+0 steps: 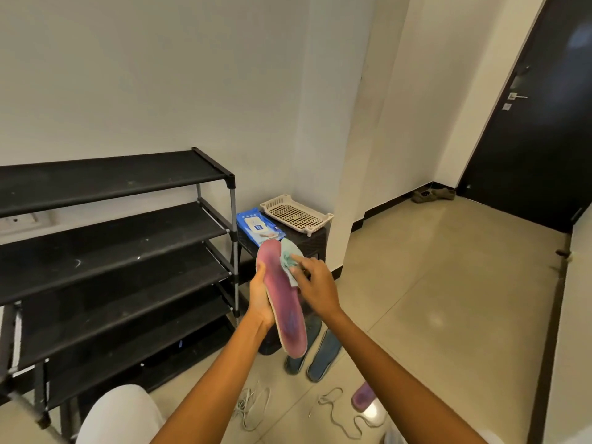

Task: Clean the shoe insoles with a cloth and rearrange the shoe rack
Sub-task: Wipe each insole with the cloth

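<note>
My white-trousered knee (120, 411) sits nearest, low in the head view, with loose pale shoelaces (253, 408) on the beige tiled floor (448, 283) just past it. Above them my left hand (261, 299) grasps the long pink-and-purple foam insole (285, 296) from its left edge, fingers curled round it, holding it up on a tilt. My right hand (315, 283) pinches a small crumpled pale-green cloth (288, 261) against the insole's upper right edge, near the toe end.

I judge the cleaning only partly done. This insole is mid-wipe, two dark blue insoles (315, 354) lie side by side on the floor below it, and another purple insole (363, 395) lies further right beside more lace. Whether those have been wiped I cannot tell. The black fabric-shelved metal shoe rack (121, 238) to my left shows bare, dusty shelves with no shoes on them, so the rearranging looks still to come.

A blue pack of wipes (259, 225) and a cream perforated plastic tray (296, 214) rest on a dark woven stool (307, 243). Something greenish lies by the black door (528, 139), too small to identify. The rack's left end is cut off, and my right fingertips are partly hidden by the cloth.
</note>
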A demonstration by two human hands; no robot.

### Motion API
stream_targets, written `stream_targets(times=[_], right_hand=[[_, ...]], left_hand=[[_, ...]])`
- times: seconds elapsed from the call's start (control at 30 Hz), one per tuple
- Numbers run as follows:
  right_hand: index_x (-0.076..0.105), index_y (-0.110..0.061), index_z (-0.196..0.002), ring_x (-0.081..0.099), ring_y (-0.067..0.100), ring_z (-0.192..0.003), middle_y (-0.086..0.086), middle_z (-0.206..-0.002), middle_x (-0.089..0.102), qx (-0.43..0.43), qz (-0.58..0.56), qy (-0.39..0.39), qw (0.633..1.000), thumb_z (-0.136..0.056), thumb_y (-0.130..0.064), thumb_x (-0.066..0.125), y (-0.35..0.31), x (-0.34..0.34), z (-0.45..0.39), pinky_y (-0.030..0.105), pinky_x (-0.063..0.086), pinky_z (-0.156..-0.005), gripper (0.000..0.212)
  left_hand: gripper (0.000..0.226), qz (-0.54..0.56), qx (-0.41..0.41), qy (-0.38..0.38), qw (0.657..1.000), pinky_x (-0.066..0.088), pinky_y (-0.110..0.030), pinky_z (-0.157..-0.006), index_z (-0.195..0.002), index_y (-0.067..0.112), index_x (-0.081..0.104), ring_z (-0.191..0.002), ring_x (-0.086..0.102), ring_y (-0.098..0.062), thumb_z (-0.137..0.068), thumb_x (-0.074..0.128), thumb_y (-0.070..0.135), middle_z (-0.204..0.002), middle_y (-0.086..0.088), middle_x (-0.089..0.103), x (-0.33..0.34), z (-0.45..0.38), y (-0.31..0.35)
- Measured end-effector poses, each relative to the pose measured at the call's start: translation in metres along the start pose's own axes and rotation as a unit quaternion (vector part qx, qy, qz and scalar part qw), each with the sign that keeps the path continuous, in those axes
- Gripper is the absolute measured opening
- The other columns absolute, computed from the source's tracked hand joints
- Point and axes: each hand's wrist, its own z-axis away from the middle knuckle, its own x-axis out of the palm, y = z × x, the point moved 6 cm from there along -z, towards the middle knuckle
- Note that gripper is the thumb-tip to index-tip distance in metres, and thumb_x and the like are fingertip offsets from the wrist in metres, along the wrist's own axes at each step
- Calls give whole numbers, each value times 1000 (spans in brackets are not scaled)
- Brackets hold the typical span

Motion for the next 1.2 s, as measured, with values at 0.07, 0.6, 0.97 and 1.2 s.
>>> stream_targets(times=[0.07,0.6,0.97,1.2], right_hand=[[61,-16,-124,53,23,-104,7,-111,62,4,54,-20,998,-96,-25,49,-2,11,-2,30,42,-80,32],[65,-8,-110,52,2,-82,2,-100,55,90,-75,11,993,-93,-16,57,9,21,29,4,41,-66,20],[73,-23,-95,51,12,-98,-6,-102,65,-13,54,30,998,-90,-33,50,-20,26,28,28,36,-82,26],[72,-26,-95,44,10,-83,-1,-89,65,-24,96,51,994,-87,-46,47,-5,-6,-2,27,27,-67,33]], left_hand=[[55,-15,-6,8,1000,49,-39,-89,-121,6,57,-100,62,-28,-96,34,49,-105,-16,68,8,2,-1],[79,21,-70,23,997,45,-44,-83,-137,5,44,-105,57,-30,-88,29,66,-117,-17,62,2,-15,1],[65,106,-71,-12,992,54,-42,-87,-111,4,62,-106,64,-30,-78,56,60,-122,-18,62,-4,-19,-27],[51,85,-39,-50,994,58,-40,-70,-103,3,69,-79,69,-30,-84,48,45,-92,-18,68,14,-15,-18]])
